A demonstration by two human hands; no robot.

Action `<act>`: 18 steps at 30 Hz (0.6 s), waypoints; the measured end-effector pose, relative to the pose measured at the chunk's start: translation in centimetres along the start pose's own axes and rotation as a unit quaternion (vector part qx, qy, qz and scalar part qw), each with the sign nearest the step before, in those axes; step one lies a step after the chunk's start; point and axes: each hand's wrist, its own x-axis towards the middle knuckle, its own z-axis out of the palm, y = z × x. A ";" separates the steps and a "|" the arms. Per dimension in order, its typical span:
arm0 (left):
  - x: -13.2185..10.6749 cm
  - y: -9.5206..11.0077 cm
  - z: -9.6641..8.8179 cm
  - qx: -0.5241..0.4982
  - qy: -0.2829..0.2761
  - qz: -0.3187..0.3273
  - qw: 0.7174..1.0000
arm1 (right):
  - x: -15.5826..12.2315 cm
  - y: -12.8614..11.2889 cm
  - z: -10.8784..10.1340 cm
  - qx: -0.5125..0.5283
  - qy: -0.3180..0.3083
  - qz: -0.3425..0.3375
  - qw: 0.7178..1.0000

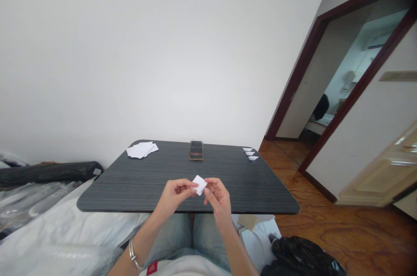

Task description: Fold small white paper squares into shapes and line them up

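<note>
A small folded piece of white paper [200, 184] is held up over the near part of the dark table [156, 176], turned so that it looks like a diamond. My left hand [178, 193] pinches its left corner between thumb and fingers. On the opposite side, my right hand [219, 198] grips the right corner the same way. At the table's far left lies a loose stack of white paper sheets [140, 150]. Three small folded paper pieces [250, 153] sit in a column near the far right corner.
A phone [196, 150] stands or lies at the table's back middle, by the white wall. Left of the table are a black roll [48, 172] and clear plastic wrapping [42, 202]. A black bag [302, 256] and boxes are on the floor at the right, near a doorway.
</note>
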 end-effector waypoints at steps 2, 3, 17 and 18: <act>0.0 0.0 0.0 0.005 -0.009 0.001 1.000 | 0.1 0.1 -0.1 -0.004 -0.005 0.005 1.000; 0.0 0.0 0.0 0.008 -0.012 0.004 1.000 | 0.1 0.2 -0.1 -0.008 -0.005 0.008 1.000; -0.2 -0.5 -0.4 -0.005 -0.065 -0.003 0.998 | 0.6 -1.4 -1.7 -0.110 -0.055 0.045 0.991; -0.1 -0.5 -0.5 0.000 -0.067 -0.002 0.998 | 0.6 -1.4 -1.8 -0.111 -0.056 0.045 0.991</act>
